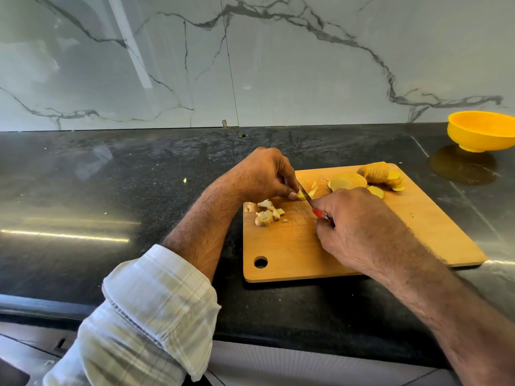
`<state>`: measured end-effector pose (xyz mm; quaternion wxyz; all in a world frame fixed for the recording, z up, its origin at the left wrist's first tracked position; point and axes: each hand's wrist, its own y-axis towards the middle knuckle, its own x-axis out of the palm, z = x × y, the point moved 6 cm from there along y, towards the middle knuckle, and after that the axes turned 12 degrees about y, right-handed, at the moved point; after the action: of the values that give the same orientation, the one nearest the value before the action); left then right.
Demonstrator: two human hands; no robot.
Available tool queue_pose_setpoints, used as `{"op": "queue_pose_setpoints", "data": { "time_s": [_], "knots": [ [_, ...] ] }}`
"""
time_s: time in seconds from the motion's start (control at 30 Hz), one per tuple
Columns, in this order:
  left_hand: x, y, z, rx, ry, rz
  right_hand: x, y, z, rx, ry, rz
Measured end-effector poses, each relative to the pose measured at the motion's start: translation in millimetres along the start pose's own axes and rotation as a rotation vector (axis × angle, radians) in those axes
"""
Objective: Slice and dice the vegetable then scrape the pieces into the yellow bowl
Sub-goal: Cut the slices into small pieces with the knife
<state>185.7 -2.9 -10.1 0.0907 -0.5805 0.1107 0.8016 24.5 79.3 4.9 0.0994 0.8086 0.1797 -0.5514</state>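
Note:
A wooden cutting board (418, 232) lies on the black counter. My left hand (262, 174) pinches a small yellow potato piece (300, 195) against the board. My right hand (359, 227) grips a knife with a red handle (318, 213); its blade (306, 195) rests on that piece. Diced pieces (266, 214) lie in a pile at the board's left edge. Round potato slices (373, 176) are fanned out along the board's far side. The yellow bowl (482, 130) stands at the far right, apart from the board.
A black stone counter (111, 190) runs under a marble-look wall (250, 65). A stray potato bit (184, 179) lies on the counter left of the board. The counter's front edge runs near my rolled sleeve (156, 310).

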Motion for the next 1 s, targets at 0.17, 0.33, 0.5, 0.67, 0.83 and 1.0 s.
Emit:
{"op": "queue_pose_setpoints", "data": {
  "time_s": [0.17, 0.33, 0.5, 0.67, 0.83, 1.0],
  "knots": [
    [0, -1, -1, -0.001, -0.002, 0.004, -4, -2, -8, 0.032, -0.065, -0.127],
    [1, 1, -4, -0.023, -0.013, -0.001, -2, -3, -11, 0.018, -0.064, -0.127],
    [1, 1, -4, -0.030, -0.021, -0.014, 4, 5, -8, -0.010, -0.096, -0.113],
    [0, 0, -5, -0.022, -0.017, -0.014, 7, 11, -9, -0.033, -0.106, -0.117],
    [0, -1, -4, -0.005, -0.036, -0.003, 3, 3, -16, -0.038, -0.094, -0.110],
    [1, 0, -7, -0.006, -0.036, -0.031, 1, 6, -11, 0.006, -0.069, -0.103]
  ]
}}
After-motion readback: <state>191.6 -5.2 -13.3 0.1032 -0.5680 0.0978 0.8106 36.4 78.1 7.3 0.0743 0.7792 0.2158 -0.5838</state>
